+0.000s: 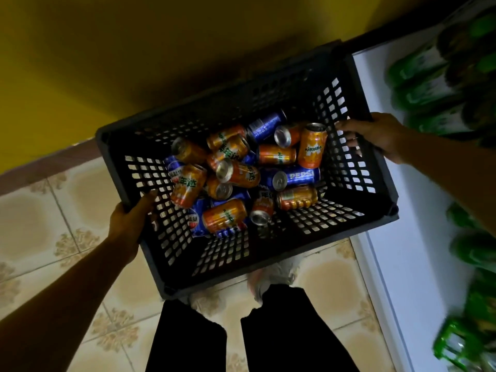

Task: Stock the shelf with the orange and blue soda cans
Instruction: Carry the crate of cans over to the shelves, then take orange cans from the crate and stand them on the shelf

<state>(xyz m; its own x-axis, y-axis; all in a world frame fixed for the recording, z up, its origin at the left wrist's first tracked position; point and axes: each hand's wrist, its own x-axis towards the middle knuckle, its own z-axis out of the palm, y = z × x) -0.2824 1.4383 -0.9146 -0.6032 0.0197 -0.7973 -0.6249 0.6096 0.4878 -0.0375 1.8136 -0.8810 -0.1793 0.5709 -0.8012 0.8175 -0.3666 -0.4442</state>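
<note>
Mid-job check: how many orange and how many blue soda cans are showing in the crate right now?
Orange soda cans: 12
Blue soda cans: 5
Total: 17 showing in the black crate. They lie in a heap, so more may be hidden underneath, and the blue count is the less certain.

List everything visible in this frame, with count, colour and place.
crate: one, dark slatted plastic, held above the floor, centre
orange cans: about a dozen, loose in the crate
blue cans: several, partly buried among the orange ones
green bottles: many, on the white shelf, right
tiled floor: beige, patterned, below
yellow wall: top left
hands: left grips the crate's near-left rim; right grips its far-right rim
legs: two, dark trousers, bottom
</note>
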